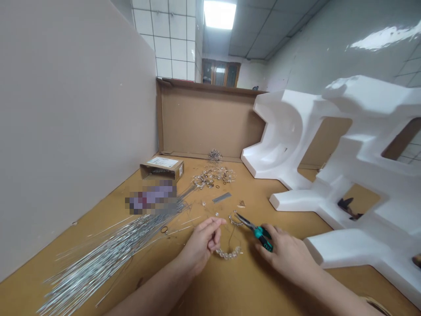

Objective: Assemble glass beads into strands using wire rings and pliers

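Note:
My right hand is closed round the teal handles of small pliers, whose jaws point left at a thin wire strung with clear beads on the wooden table. My left hand rests just left of that bead strand with its fingers curled and thumb and forefinger pinched together near the wire; what they hold is too small to make out.
A long bundle of silvery wires fans toward the front left. A small cardboard box, a pile of beads and rings and a grey strip lie further back. White foam packing fills the right; a cardboard panel stands behind.

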The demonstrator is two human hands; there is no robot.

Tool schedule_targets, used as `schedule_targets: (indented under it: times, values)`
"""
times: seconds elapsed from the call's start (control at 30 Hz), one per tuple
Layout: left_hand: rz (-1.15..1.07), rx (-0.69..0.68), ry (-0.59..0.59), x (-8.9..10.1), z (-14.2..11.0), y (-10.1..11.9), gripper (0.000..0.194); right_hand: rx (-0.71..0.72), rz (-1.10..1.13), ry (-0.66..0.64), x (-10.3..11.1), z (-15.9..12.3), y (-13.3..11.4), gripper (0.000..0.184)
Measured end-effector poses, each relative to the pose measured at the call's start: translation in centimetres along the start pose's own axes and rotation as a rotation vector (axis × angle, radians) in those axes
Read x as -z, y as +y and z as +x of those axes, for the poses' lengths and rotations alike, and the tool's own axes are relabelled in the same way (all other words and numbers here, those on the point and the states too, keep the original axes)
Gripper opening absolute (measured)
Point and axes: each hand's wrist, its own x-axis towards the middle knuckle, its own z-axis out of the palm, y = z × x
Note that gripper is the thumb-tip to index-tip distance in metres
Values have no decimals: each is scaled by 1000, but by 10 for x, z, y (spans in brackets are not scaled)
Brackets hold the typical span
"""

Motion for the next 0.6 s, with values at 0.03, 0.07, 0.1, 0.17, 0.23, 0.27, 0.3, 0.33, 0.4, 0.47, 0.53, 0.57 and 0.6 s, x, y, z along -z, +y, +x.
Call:
schedule_targets:
  times: [0.03,0.07,0.1,0.17,0.23,0.27,0.3,0.33,0.4,0.47,0.53,0.57,0.6]
  values:
    - [-37,17,-32,0,0,1,14,7,-26,24,-7,0,5,26]
    - [-74,35,-59,0,0,2,13,18,-55,47,-15,0,9,28]
    - [-109,54,-84,-1,-1,2,13,28,-77,73,-21,0,12,29]
    - [-172,95,-129,-1,-2,3,11,49,-92,113,-32,-1,16,29]
    - [-218,127,-158,-1,-3,3,11,69,-68,144,-37,-1,16,32]
    - [-231,138,-166,-1,-3,3,10,79,-43,157,-37,-1,15,34]
    - [-237,145,-172,-1,-3,3,10,88,-7,171,-35,0,13,35]
    - [-238,148,-178,-1,-4,3,10,90,44,187,-32,0,9,36]
    - [-228,142,-183,-1,-3,4,9,69,215,201,-23,2,0,34]
    - [-215,116,-171,-1,-3,4,9,0,506,141,-17,3,-13,33]
    - [-197,73,-136,-1,-2,3,10,-59,875,-51,-17,4,-26,39]
    - [-180,52,-117,-1,-2,3,10,-67,1035,-133,-19,5,-32,40]
    - [-151,33,-99,-1,-2,3,11,-73,1176,-186,-23,5,-37,40]
